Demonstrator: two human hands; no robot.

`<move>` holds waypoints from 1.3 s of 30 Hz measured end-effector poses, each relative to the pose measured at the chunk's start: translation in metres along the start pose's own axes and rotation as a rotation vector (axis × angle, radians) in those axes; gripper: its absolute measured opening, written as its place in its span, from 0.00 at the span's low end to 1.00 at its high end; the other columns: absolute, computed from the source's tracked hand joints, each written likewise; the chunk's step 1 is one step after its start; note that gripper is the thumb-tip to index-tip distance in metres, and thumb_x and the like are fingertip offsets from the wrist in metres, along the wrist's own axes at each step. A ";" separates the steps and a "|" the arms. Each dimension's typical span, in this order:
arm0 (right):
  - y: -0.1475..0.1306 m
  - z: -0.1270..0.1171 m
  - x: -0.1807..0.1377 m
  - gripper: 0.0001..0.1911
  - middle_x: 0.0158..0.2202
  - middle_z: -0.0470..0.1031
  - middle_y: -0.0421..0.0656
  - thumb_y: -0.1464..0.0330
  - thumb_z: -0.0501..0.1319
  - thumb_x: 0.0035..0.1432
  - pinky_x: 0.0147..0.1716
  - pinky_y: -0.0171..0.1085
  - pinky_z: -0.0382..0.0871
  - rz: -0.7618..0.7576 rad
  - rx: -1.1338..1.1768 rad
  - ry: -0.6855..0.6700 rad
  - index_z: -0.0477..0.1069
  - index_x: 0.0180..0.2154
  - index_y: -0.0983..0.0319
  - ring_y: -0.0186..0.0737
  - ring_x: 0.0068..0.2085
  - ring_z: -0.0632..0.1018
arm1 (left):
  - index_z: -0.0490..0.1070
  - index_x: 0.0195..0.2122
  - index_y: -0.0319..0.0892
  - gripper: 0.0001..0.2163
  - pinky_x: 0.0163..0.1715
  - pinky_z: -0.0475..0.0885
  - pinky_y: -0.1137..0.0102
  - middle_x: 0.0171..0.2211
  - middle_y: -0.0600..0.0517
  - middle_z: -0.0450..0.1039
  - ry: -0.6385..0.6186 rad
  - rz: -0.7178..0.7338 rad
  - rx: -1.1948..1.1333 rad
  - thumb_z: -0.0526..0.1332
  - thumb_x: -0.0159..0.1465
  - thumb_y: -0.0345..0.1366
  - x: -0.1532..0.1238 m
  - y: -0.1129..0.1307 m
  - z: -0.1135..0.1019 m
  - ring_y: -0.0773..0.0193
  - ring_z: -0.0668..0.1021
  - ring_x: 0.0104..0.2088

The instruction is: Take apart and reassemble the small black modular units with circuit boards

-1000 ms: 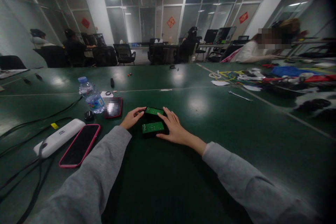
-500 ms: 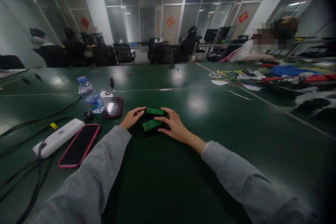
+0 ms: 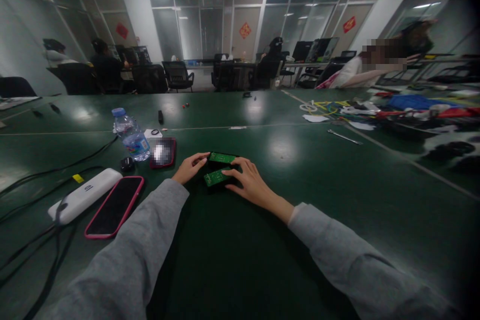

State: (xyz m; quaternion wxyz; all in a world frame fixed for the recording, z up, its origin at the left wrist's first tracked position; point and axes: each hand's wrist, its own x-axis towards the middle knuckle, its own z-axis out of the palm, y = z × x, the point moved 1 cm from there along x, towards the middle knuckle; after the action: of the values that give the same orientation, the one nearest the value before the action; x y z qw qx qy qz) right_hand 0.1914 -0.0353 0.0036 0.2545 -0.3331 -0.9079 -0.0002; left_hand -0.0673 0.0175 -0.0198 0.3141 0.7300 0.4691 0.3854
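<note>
Two green circuit boards in dark housings lie one behind the other on the dark green table. My left hand (image 3: 188, 169) has its index fingertip and thumb at the left end of the far circuit board (image 3: 222, 158), its other fingers curled. Around the right end of the near circuit board (image 3: 214, 177) my right hand (image 3: 249, 182) is closed, thumb at the near side and index finger on top. Another right finger reaches the far board's right end. The undersides of both housings are hidden.
On the left are a water bottle (image 3: 131, 135), a phone in a red case (image 3: 116, 207), another phone (image 3: 163, 152), a white power bank (image 3: 86, 195) and black cables (image 3: 56, 255). A wrench (image 3: 345, 137) and tangled wires (image 3: 337, 106) lie right, near a seated person (image 3: 352, 72).
My right fingers have drawn back slightly at the far circuit board's right end, showing more of it. My left hand stays put. The person at right has raised a forearm.
</note>
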 end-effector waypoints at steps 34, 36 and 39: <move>0.027 0.021 0.006 0.44 0.63 0.47 0.52 0.52 0.63 0.56 0.59 0.56 0.59 0.182 0.270 0.071 0.42 0.64 0.57 0.54 0.63 0.57 | 0.68 0.54 0.44 0.21 0.45 0.72 0.62 0.47 0.46 0.75 -0.017 -0.056 0.013 0.57 0.63 0.47 -0.003 0.009 0.002 0.60 0.77 0.45; 0.026 0.020 0.006 0.44 0.63 0.47 0.52 0.52 0.63 0.56 0.59 0.56 0.59 0.186 0.273 0.071 0.43 0.64 0.58 0.54 0.62 0.57 | 0.69 0.54 0.43 0.21 0.46 0.72 0.62 0.47 0.46 0.75 -0.014 -0.050 0.020 0.57 0.63 0.47 -0.002 0.008 0.002 0.59 0.77 0.45; 0.024 0.019 0.006 0.43 0.62 0.48 0.52 0.51 0.63 0.55 0.59 0.55 0.59 0.191 0.265 0.074 0.45 0.63 0.58 0.54 0.62 0.57 | 0.70 0.53 0.43 0.20 0.47 0.71 0.62 0.48 0.46 0.74 -0.007 -0.037 0.040 0.57 0.63 0.47 -0.002 0.008 0.001 0.59 0.76 0.47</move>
State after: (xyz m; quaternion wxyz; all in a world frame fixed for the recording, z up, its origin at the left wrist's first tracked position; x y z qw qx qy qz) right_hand 0.1937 -0.0098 -0.0143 0.3282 -0.3810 -0.8543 0.1317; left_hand -0.0633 0.0127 -0.0145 0.3080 0.7288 0.4889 0.3674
